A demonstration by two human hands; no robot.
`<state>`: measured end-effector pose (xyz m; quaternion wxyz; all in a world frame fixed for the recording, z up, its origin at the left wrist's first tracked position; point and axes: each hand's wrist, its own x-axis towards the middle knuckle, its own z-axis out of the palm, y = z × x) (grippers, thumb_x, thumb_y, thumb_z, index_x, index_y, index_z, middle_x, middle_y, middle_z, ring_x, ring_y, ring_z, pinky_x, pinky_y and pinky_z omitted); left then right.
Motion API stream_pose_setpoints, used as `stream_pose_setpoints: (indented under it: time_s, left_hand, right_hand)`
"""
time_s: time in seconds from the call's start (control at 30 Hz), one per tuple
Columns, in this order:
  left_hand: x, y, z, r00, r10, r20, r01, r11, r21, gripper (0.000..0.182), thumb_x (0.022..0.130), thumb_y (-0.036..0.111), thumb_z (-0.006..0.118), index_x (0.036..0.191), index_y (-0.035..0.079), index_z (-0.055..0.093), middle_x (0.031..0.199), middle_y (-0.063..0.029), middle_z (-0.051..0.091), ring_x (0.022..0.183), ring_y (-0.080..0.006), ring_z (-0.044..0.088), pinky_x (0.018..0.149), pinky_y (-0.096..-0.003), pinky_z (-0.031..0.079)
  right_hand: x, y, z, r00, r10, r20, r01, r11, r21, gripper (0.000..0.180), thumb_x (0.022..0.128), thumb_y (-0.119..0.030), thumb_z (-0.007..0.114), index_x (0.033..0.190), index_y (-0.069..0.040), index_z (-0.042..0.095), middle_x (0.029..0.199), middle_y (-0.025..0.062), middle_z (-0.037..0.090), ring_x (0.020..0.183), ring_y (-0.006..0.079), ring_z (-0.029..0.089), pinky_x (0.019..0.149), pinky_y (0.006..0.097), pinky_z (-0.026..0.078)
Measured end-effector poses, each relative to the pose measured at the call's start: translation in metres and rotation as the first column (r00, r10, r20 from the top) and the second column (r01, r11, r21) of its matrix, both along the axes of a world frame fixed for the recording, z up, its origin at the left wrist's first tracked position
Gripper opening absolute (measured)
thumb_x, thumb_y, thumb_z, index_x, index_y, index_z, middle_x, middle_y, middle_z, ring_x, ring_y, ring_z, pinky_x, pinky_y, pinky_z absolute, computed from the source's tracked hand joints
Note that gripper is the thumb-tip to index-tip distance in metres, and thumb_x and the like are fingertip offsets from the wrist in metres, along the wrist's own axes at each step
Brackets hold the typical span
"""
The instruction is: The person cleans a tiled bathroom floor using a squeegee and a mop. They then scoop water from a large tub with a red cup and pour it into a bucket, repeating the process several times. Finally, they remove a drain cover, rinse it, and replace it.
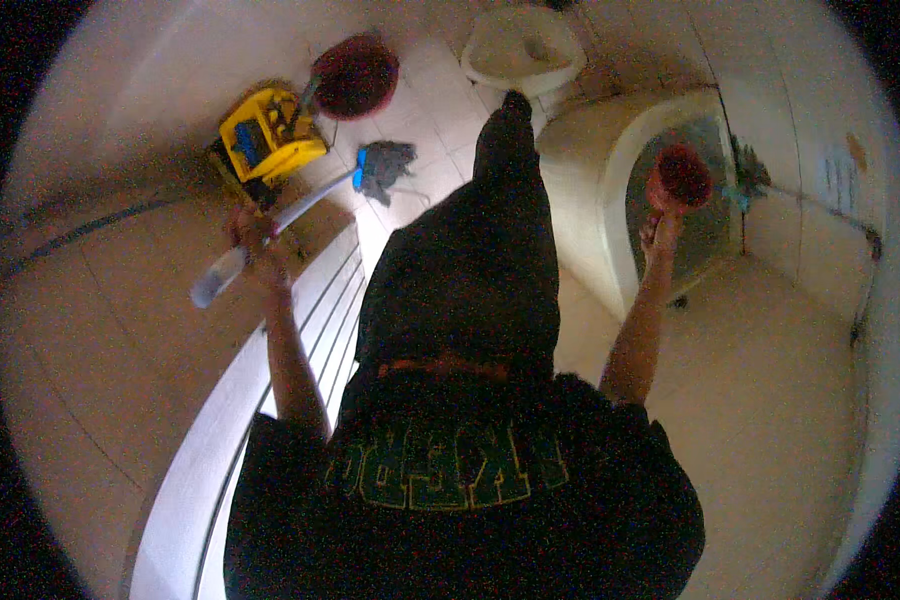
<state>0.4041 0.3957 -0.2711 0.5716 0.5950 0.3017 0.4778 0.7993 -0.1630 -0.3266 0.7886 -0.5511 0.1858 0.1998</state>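
Observation:
My left hand [255, 240] grips the pale handle of a mop [315, 196], whose blue clamp and grey, wet-looking head [386, 169] rest on the tiled floor. My right hand [661, 234] is closed around the handle of a red plastic dipper [679, 178], held over a basin [622, 187] with a pale curved rim and dark inside. A yellow mop bucket [292, 157] with a wringer part stands just beyond my left hand. Past it on the floor is a round dark red bucket [356, 79].
A white toilet bowl [525, 52] stands ahead of my foot. A tap with a greenish handle [739, 196] is on the wall beside the basin, and a pipe or hose [832, 210] runs along that wall. A bright slatted frame [270, 382] is at my left side.

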Motion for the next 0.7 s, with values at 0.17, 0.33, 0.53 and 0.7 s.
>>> stream_pose_setpoints:
  time_s: [0.17,0.33,0.53,0.7]
  left_hand:
    - [0.01,0.038,0.004,0.921,0.158,-0.357,-0.124,0.985,0.117,0.033,0.095,0.031,0.053,0.105,0.001,0.061,0.1,-0.0117,0.064,0.086,-0.0166,0.062,0.077,-0.0333,0.05]
    - [0.02,0.025,0.004,0.819,0.115,-0.563,-0.228,0.964,-0.134,0.038,0.096,0.036,0.049,0.108,0.002,0.061,0.105,-0.0109,0.066,0.098,-0.0214,0.063,0.088,-0.0403,0.048]
    - [0.034,-0.043,-0.009,0.532,-0.005,-0.847,-0.344,0.913,-0.221,0.042,0.1,0.033,0.036,0.121,0.003,0.055,0.126,-0.0135,0.059,0.121,-0.0246,0.05,0.108,-0.0413,0.031]
    - [-0.029,-0.042,-0.005,0.45,-0.004,-0.893,-0.106,0.993,-0.058,0.043,0.104,0.03,0.034,0.126,-0.002,0.053,0.126,-0.0151,0.058,0.12,-0.0245,0.05,0.11,-0.0383,0.03]
  right_hand:
    - [0.044,-0.037,-0.035,0.969,-0.054,-0.239,0.039,0.997,-0.064,0.014,0.09,-0.027,0.057,0.093,-0.013,0.059,0.083,0.001,0.062,0.066,0.0162,0.056,0.061,0.0329,0.046]
    - [0.038,-0.066,-0.058,0.86,-0.09,-0.502,0.014,0.988,-0.153,0.014,0.09,-0.026,0.057,0.093,-0.012,0.058,0.081,0.0011,0.061,0.063,0.0155,0.054,0.058,0.032,0.045]
    - [0.08,-0.043,-0.077,0.763,0.022,-0.646,-0.168,0.972,-0.165,0.014,0.09,-0.025,0.057,0.093,-0.011,0.058,0.079,0.0012,0.06,0.06,0.0146,0.053,0.055,0.031,0.044]
    - [0.042,-0.018,-0.099,0.674,0.131,-0.727,-0.378,0.907,-0.188,0.014,0.091,-0.025,0.057,0.093,-0.011,0.058,0.078,0.0013,0.059,0.057,0.0139,0.051,0.052,0.0302,0.043]
